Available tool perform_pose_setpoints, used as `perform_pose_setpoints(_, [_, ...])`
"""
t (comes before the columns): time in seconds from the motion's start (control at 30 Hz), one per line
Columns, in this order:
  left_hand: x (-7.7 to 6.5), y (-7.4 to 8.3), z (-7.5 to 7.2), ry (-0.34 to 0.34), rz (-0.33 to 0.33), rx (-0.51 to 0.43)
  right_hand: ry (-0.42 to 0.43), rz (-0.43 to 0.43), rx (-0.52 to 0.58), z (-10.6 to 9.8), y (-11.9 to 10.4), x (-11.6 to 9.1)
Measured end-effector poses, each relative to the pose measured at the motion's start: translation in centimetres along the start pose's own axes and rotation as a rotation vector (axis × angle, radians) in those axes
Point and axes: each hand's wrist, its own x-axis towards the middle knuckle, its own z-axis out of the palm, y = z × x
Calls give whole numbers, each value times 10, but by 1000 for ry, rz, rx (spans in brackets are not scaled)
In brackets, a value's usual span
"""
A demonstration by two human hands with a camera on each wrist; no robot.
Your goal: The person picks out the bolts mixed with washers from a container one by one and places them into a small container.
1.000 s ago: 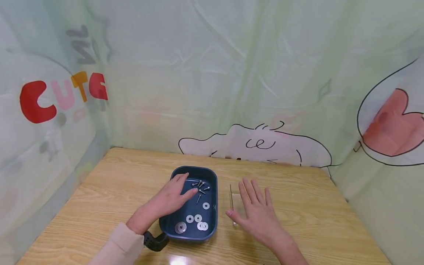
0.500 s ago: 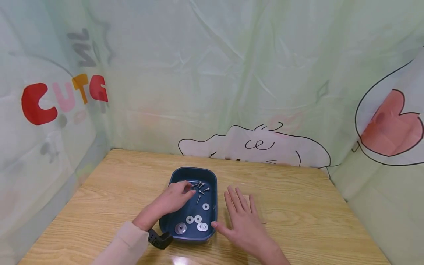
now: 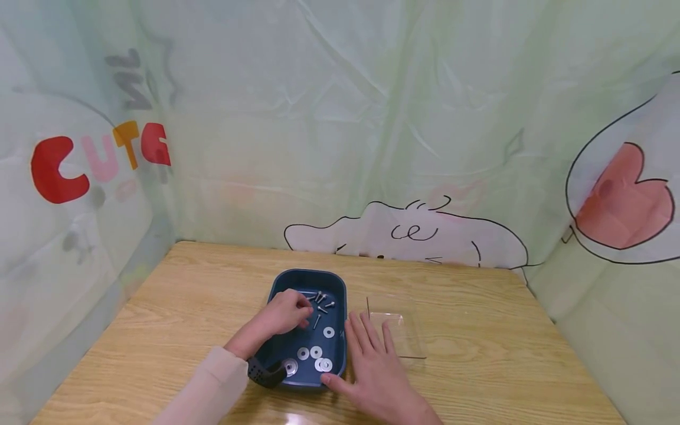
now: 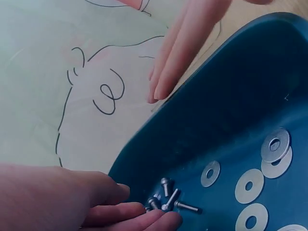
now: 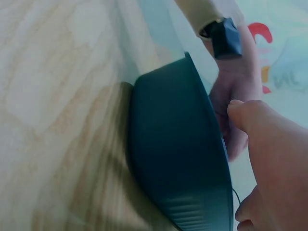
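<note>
A dark blue tray (image 3: 313,276) holds several small screws (image 3: 321,309) towards its far end and several flat metal washers (image 3: 316,352) nearer the front. My left hand (image 3: 284,310) reaches in over the left rim, its fingers loosely bent beside the screws. Nothing shows between thumb and fingers in the left wrist view, where the screw pile (image 4: 188,207) lies just past the fingertips. Along the right side of the tray lies my right hand (image 3: 374,378), fingers straight and thumb over the front right corner. The right wrist view shows the tray's outer wall (image 5: 168,125) next to this hand.
A clear plastic piece (image 3: 406,339), box-like with thin dark edges, sits on the wooden table (image 3: 489,342) right of the tray. A black wrist strap (image 3: 265,373) on the left arm overlaps the tray's front left corner. Printed curtains (image 3: 340,136) enclose the table.
My right hand has moved left from over the clear plastic piece to the tray's right side. My left hand has lowered into the tray and its fingers have bent towards the screws.
</note>
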Motion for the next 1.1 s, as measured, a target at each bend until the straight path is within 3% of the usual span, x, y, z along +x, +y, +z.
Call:
perform_pose_setpoints(0.27, [8,2,8,-26,-40,45,33,5,-29,8,-4,-1])
perform_pose_setpoints(0.63, [18,3,14,-47,-79,94,-36,15,-34,8,-6,2])
perform_pose_setpoints(1.1, [28,10,20,-32,-103,60,-36,6,-24,7,-6,2])
